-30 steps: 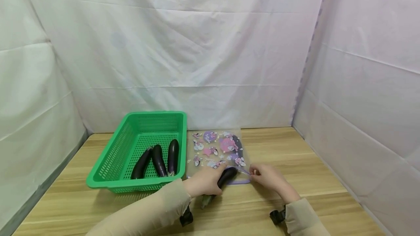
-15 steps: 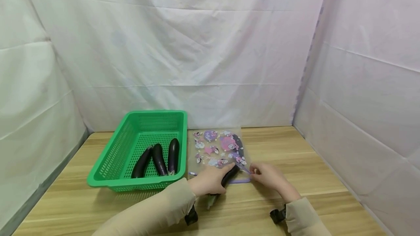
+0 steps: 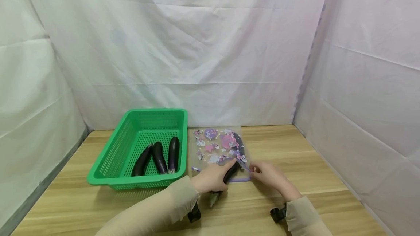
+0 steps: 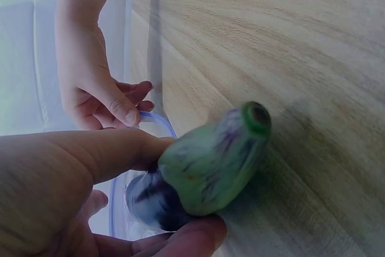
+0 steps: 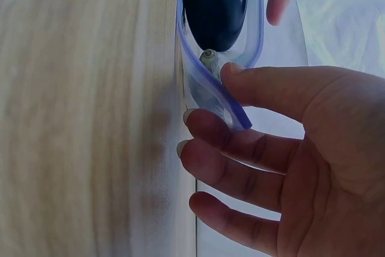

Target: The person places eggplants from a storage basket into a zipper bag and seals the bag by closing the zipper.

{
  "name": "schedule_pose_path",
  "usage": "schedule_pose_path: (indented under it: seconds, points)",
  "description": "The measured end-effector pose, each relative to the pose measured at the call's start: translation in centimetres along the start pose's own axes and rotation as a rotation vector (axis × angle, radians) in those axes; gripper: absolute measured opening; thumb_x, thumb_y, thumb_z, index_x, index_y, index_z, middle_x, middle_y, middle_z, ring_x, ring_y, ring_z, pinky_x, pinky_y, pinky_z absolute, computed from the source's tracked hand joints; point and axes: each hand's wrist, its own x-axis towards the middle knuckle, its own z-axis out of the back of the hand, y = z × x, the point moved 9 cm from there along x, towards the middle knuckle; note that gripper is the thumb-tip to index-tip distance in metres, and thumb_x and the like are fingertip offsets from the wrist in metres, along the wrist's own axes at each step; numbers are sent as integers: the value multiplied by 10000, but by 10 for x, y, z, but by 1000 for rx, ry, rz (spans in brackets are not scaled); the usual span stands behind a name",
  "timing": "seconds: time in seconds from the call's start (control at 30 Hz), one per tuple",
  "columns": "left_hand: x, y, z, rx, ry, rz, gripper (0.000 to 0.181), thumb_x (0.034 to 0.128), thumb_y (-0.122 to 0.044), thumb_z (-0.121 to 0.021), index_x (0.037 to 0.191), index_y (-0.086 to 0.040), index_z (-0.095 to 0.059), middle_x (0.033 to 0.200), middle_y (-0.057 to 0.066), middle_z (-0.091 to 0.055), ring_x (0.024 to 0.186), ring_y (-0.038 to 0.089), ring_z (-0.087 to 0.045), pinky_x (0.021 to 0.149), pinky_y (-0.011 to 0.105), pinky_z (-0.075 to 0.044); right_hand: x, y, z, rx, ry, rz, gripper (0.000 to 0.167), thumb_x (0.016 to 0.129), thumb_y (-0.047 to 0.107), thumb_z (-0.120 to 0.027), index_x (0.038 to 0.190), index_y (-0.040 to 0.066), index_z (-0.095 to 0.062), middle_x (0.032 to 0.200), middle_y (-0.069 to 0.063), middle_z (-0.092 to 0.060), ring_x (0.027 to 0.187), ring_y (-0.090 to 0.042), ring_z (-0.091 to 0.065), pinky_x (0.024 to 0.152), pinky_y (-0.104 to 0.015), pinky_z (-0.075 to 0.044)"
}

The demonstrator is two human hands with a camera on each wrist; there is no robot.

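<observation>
My left hand [image 3: 211,177] grips a dark purple eggplant [image 3: 231,172] whose front end is in the mouth of a clear zip bag [image 3: 205,152] with pink and purple cartoon prints. In the left wrist view the eggplant's green stem end [image 4: 207,164] points out of the bag, between thumb and fingers. My right hand [image 3: 269,177] pinches the corner of the bag's purple zip edge [image 5: 225,91], holding the mouth apart. Another eggplant [image 3: 238,143] lies inside the bag along its right side, and its stem tip [image 5: 209,56] shows in the right wrist view.
A green plastic basket [image 3: 104,181] stands left of the bag, with 3 eggplants [image 3: 159,157] inside. Wooden tabletop [image 3: 282,145] extends to the right and in front. White cloth [image 3: 210,46] hangs behind and at both sides.
My left hand has moved a little forward and right, pushing the eggplant further into the bag's mouth. The right hand stays at the bag's corner.
</observation>
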Motion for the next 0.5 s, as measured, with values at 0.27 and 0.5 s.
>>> schedule_pose_path:
  seconds: [0.27, 0.5]
  points:
    - [-1, -1, 1, 37, -3, 2, 947, 774, -177, -767, 1554, -261, -238, 604, -13, -500, 490, 126, -462, 485, 252, -413, 2, 1, 1, -3, -7, 16, 176, 886, 161, -683, 791, 249, -563, 699, 86, -535, 617, -114, -480, 561, -321, -412]
    - [-6, -5, -2, 50, 9, -32, 928, 789, -227, -780, 1552, -234, -251, 627, -34, -508, 469, 108, -459, 487, 236, -419, 0, -3, -1, 4, 2, -20, 199, 871, 183, -692, 763, 241, -536, 623, 83, -512, 535, -89, -452, 489, -284, -380]
